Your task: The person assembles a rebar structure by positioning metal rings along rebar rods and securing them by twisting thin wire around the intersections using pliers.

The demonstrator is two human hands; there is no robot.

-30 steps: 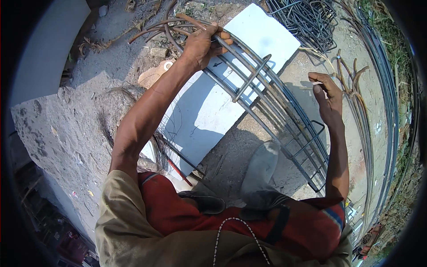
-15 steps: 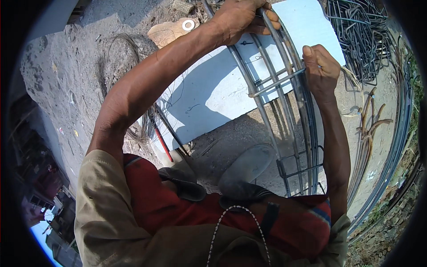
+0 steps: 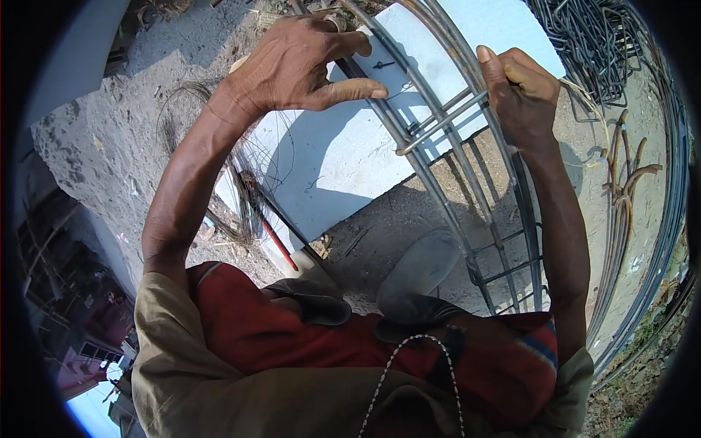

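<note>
The person's left hand (image 3: 299,66) is reaching over the far part of a steel bar cage (image 3: 442,123), its grip standing wide, the thumb and forefinger spreading apart above the left-hand bars. The right hand (image 3: 526,91) is sitting at the cage's right side, just beyond a crosswise tie; its grip is staying narrow, the fingers curling and the thumb pointing up, but whether it is holding a bar cannot be told. The cage is slanting across the near long edge of a white board (image 3: 332,164), its far part lying over the board and its nearer part reaching over the ground toward the person's right knee. Thin dark wires (image 3: 248,193) are spreading over the board's left edge, and a red rod (image 3: 277,237) is lying beside a dark rod (image 3: 292,228) at the near left corner. Past the board's right edge, bent steel ties (image 3: 584,44) are lying in a heap. A grey shoe (image 3: 423,266) is resting between the near edge and the person.
</note>
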